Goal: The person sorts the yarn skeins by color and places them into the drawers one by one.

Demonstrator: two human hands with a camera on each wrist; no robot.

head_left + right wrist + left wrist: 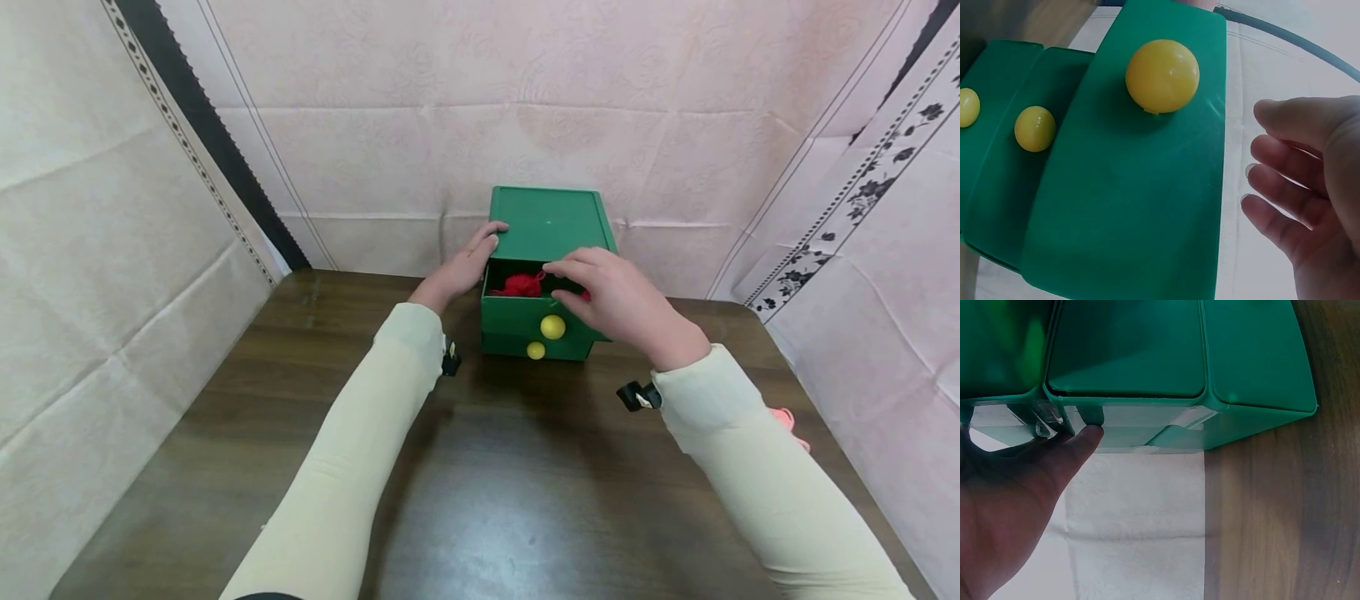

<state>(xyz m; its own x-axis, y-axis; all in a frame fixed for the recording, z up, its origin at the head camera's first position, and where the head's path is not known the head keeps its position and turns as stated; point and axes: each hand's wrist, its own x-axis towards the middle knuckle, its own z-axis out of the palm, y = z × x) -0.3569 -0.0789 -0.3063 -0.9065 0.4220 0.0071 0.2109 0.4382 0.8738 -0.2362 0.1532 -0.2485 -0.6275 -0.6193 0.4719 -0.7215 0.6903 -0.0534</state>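
We see a red bundle at nine o'clock from the nearer right hand, relaxed, empty; the left hand, unclenched, touches a green cabinet.

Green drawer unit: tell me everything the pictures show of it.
The green drawer unit is boxy, smooth and slightly glossy, apparently plastic, with a flat, rimmed top. Three drawer fronts each carry a round yellow knob. The top drawer is pulled out beyond those below, with something red inside. The unit stands upright on the brown table, near its far edge. The left hand rests against its left side; the right hand is over the open drawer, contact there unclear.
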